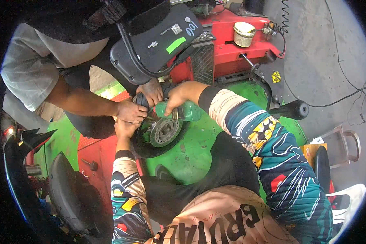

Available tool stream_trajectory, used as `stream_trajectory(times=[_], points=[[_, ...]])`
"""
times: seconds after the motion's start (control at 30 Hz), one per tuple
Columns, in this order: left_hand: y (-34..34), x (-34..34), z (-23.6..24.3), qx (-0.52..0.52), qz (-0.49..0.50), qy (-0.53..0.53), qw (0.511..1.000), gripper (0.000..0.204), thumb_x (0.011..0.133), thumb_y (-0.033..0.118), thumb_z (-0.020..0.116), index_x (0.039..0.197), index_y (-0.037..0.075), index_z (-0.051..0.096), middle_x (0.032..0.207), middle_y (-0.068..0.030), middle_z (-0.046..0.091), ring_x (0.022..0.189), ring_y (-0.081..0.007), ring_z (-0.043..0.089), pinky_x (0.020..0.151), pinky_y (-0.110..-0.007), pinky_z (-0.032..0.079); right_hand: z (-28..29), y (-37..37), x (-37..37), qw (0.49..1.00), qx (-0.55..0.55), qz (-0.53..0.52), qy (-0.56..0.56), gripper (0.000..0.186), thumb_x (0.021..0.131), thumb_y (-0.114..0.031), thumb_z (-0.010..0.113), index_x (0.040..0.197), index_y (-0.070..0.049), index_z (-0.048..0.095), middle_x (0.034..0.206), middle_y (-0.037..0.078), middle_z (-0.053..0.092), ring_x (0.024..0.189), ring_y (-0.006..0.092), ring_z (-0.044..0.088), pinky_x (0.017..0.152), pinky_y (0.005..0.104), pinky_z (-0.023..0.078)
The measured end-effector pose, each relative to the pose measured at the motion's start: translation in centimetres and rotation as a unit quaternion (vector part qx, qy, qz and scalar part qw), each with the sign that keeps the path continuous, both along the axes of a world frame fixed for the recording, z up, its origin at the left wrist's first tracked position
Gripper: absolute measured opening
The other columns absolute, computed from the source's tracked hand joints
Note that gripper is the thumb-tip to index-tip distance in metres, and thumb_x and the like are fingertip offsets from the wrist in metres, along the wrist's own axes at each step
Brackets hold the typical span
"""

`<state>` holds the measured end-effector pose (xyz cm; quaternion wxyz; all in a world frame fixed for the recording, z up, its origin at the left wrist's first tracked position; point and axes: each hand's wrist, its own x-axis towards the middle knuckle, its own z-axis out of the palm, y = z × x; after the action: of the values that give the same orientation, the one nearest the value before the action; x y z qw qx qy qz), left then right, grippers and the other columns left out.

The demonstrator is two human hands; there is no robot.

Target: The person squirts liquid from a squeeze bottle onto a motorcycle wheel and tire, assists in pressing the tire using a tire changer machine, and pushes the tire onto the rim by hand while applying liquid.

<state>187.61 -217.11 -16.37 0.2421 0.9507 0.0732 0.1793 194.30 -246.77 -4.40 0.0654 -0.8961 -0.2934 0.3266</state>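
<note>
A small wheel [148, 151] with a black tyre stands in front of me, its metal brake disc [166, 133] facing me. My right hand [177, 97] is closed around a green translucent bottle [191, 111], tipped on its side across the wheel's upper part, its left end near the tyre. My left hand [125, 127] grips the tyre's left edge, its fingertips partly hidden. Right above it, a co-worker's hand [131, 112] presses on the tyre. The co-worker's other hand [151, 92] rests on the tyre's top, beside the bottle.
A black box [156, 44] with a cable hangs over the wheel, on the co-worker's side. Beyond is a red machine [227, 28] carrying a white tub [244, 34]. Right of the wheel juts a black-gripped lever [290, 110]. A black motorcycle seat [67, 191] lies left.
</note>
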Motion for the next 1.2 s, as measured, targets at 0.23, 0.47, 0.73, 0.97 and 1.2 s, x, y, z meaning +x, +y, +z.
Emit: stream_trajectory(times=[0.23,0.47,0.73,0.97,1.2], points=[[0.0,0.0,0.2,-0.008,0.000,0.010,1.000,0.056,0.051,0.029,0.086,0.097,0.005,0.068,0.099,-0.0165,0.072,0.093,-0.0318,0.070,0.082,-0.041,0.056,0.3,0.0,0.0,1.000,-0.003,0.025,-0.010,0.087,0.071,-0.067,0.069,0.124,0.002,0.062,0.133,0.021,0.058,0.123,0.0339,0.055,0.101,0.0430,0.043],[-0.2,0.0,0.3,-0.001,0.017,0.008,1.000,0.054,0.052,0.030,0.086,0.096,0.004,0.068,0.100,-0.0171,0.072,0.094,-0.0325,0.069,0.083,-0.041,0.056,0.8,-0.5,-0.4,0.999,0.007,0.036,-0.010,0.083,0.074,-0.067,0.068,0.121,0.002,0.065,0.128,0.020,0.062,0.119,0.0340,0.058,0.098,0.0428,0.045],[0.7,0.7,-1.3,-0.070,-0.020,-0.047,0.996,0.059,0.052,0.029,0.087,0.101,0.004,0.066,0.100,-0.0173,0.072,0.094,-0.0318,0.070,0.082,-0.041,0.055,0.2,-0.1,-0.3,0.998,0.007,0.039,-0.040,0.079,0.074,-0.067,0.068,0.118,-0.001,0.067,0.124,0.019,0.064,0.115,0.0348,0.060,0.096,0.0433,0.046],[0.5,0.5,-0.5,-0.004,0.014,0.016,1.000,0.057,0.052,0.028,0.087,0.099,0.004,0.066,0.097,-0.0167,0.072,0.092,-0.0313,0.071,0.080,-0.040,0.056,-0.5,-0.3,0.3,0.997,0.017,0.054,-0.049,0.080,0.073,-0.068,0.067,0.115,0.001,0.068,0.120,0.019,0.066,0.111,0.0352,0.062,0.094,0.0431,0.047],[-0.4,-0.2,0.6,-0.002,-0.001,-0.001,1.000,0.053,0.052,0.028,0.086,0.096,0.003,0.068,0.095,-0.0161,0.073,0.090,-0.0302,0.071,0.080,-0.040,0.056,-0.8,-0.3,0.3,0.999,0.018,0.016,-0.034,0.084,0.069,-0.069,0.068,0.114,0.003,0.068,0.122,0.021,0.065,0.113,0.0340,0.061,0.096,0.0428,0.047]])
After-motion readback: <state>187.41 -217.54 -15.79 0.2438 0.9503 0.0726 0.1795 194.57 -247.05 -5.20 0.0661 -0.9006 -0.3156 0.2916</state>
